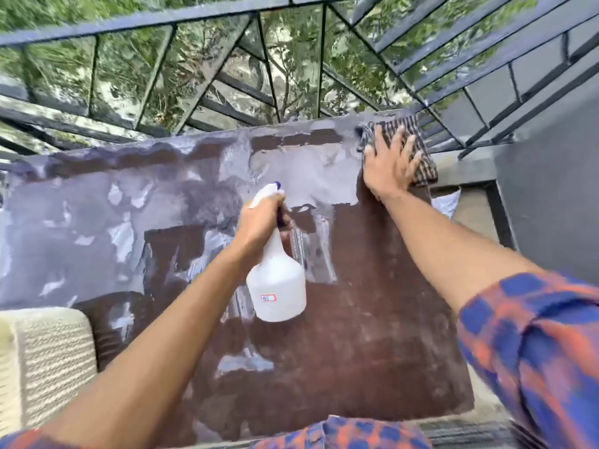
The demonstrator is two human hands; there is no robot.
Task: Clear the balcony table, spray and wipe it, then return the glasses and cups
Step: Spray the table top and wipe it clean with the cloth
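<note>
The brown balcony table (372,335) fills the middle of the view, its surface wet and streaked with bright patches. My left hand (262,222) grips the neck of a white spray bottle (277,286) with a purple trigger, held above the table's centre, nozzle pointing away from me. At the far right corner of the table, my right hand (389,163) presses flat with spread fingers on a dark checked cloth (421,157). No glasses or cups are in view.
A dark metal railing (227,76) runs along the table's far side and right, with greenery behind it. A cream woven cushion (48,358) sits at the near left. A grey wall (551,196) stands to the right.
</note>
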